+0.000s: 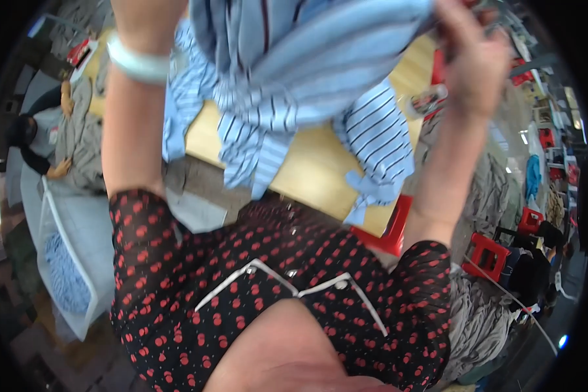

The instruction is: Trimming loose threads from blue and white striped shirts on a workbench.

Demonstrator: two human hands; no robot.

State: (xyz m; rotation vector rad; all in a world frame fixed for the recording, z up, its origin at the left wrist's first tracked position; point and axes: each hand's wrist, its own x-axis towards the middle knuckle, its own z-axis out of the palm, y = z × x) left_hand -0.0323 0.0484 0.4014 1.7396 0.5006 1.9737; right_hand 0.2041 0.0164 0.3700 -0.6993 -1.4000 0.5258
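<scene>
A blue shirt with dark and white stripes (320, 65) is raised in front of me, spread wide and partly cut off by the top edge. My right hand (473, 68), smeared by motion, grips its upper right side. On the left, only the base of my left hand (149, 16) shows, above a pale bracelet; its fingers lie beyond the top edge. The shirt's striped sleeves hang down over the pale wooden tabletop (317, 173), one drooping near the table's front right corner.
Red stools (487, 258) stand at the right, near heaps of grey cloth (480, 320). A white-framed bin (88, 287) with blue material stands at the lower left. Another person (26, 130) handles grey cloth at the far left. A clear cup-like item (427, 101) sits by the table's right edge.
</scene>
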